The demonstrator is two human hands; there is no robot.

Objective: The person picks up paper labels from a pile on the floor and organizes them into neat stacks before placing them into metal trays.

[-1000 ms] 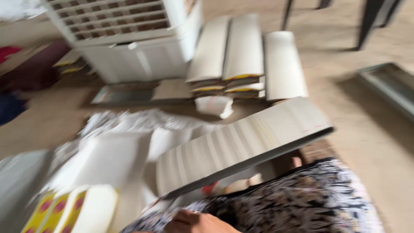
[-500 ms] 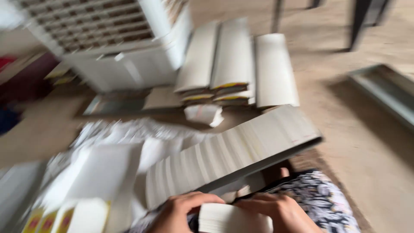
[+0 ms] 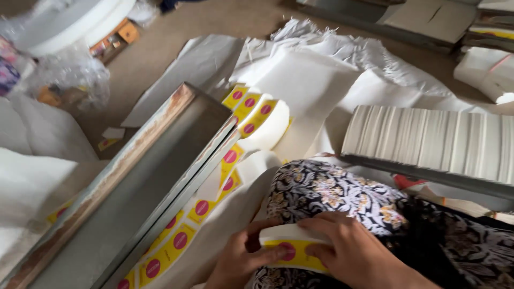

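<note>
On the lap, left hand and right hand pinch a label stack (yellow, red dots), squaring its edges beside the metal tray.

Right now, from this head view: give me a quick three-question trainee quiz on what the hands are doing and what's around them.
1. True or false: both hands grip the same stack of labels.
2. What lies left of the hands? A) metal tray B) glass jar C) laptop
3. What colour is the dot on the held label?

Key:
1. True: left hand and right hand hold one small stack of yellow labels.
2. A: a long metal tray, beside a row of labels.
3. Pinkish red.
</note>
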